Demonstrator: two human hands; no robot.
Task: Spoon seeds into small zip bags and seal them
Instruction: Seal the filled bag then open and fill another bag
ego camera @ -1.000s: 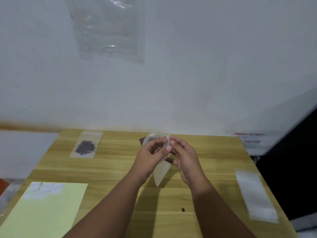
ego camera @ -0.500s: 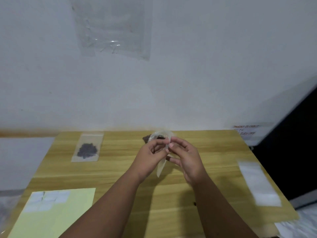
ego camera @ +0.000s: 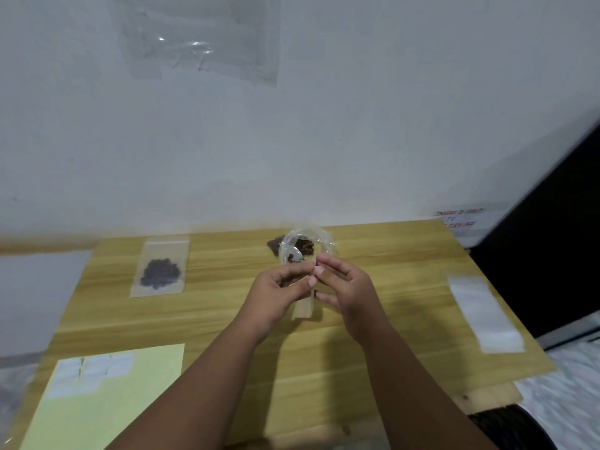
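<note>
One filled bag (ego camera: 160, 269) lies far left on the counter (ego camera: 224, 319), while the left hand (ego camera: 276, 293) and right hand (ego camera: 352, 287), fingers curled, pinch an empty zip bag (ego camera: 303, 308) mid-counter, just near of the seeds (ego camera: 305, 246), so spooning and sealing it likely remain.

The zip bag (ego camera: 302, 309) is clear; left of the left grip (ego camera: 276, 297), blackish seeds (ego camera: 160, 277); surface (ego camera: 227, 306) yellow wood-grain; nearer sheet (ego camera: 130, 401) pale green.
</note>
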